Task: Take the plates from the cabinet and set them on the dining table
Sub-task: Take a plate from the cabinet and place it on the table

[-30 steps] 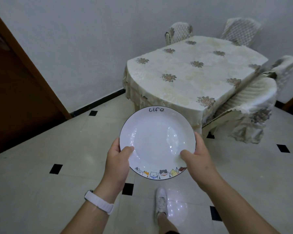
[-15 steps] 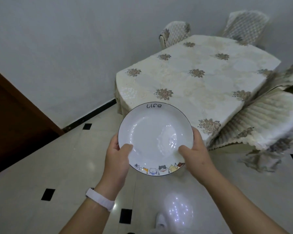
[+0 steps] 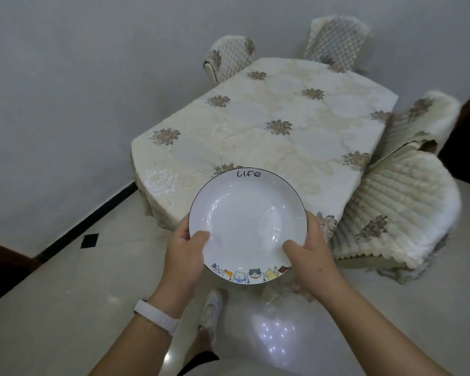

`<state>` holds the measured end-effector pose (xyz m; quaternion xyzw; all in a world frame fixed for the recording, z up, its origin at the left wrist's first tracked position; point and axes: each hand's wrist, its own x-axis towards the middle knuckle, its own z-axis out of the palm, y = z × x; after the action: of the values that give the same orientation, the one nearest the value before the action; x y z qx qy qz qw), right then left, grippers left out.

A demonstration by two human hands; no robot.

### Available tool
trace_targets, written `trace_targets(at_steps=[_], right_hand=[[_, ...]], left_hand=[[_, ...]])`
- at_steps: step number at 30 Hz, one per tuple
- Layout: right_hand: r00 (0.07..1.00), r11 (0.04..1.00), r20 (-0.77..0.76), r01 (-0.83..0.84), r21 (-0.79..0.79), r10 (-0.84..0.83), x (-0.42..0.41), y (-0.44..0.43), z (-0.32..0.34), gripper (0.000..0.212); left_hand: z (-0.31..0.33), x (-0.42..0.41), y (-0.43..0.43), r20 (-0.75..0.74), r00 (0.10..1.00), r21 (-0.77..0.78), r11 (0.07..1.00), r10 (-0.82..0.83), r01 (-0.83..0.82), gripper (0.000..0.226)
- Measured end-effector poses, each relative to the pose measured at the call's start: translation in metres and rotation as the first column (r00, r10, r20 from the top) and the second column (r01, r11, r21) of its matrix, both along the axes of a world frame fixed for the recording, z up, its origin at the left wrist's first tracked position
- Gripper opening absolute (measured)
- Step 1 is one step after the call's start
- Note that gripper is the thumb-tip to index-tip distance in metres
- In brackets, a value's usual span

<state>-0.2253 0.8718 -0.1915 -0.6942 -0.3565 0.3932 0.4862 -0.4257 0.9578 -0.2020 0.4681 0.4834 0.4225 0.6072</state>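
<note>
Dining table (image 3: pixel 296 147) stood against the grey wall, covered by a cream cloth (image 3: pixel 255 142) with brown flower motifs; the cloth hung over the near edge. Four covered chairs (image 3: pixel 402 202) were drawn up close, two at the far end, two on the right side. The pale tiled floor (image 3: pixel 65 308) carried small black inset squares and a white shoe (image 3: pixel 210 308).

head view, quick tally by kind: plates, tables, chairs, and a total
plates: 1, the white plate held in both hands
tables: 1, the dining table
chairs: 4, all covered
total: 6
</note>
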Motion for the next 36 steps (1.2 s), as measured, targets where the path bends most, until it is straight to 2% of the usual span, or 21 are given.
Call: trace_targets(at_steps=[8,14,21,28,36], right_hand=[[0.974,0.976,0.095,0.213,-0.055,-0.207,0.012,0.092,0.011,0.063],[0.931,0.933,0.136,0.352,-0.073,-0.340,0.022,0.137,0.012,0.062],[0.842,0.832,0.094,0.540,-0.129,-0.532,0.041,0.127,0.005,0.063],[0.766,0.754,0.110,0.643,-0.137,-0.633,0.095,0.105,-0.017,0.064],[0.829,0.809,0.039,0.553,-0.197,-0.557,0.171,0.110,-0.061,0.066]], left_hand=[[-0.008,0.036,0.143,-0.033,0.968,-0.007,0.969,-0.249,0.249,0.046],[-0.014,0.068,0.213,-0.032,0.928,0.017,0.928,-0.371,0.372,0.045],[-0.025,0.124,0.232,-0.084,0.800,0.042,0.800,-0.595,0.599,0.044],[-0.036,0.189,0.224,-0.211,0.677,0.082,0.678,-0.705,0.731,0.046],[-0.063,0.246,0.221,-0.395,0.672,-0.003,0.733,-0.626,0.680,0.042]])
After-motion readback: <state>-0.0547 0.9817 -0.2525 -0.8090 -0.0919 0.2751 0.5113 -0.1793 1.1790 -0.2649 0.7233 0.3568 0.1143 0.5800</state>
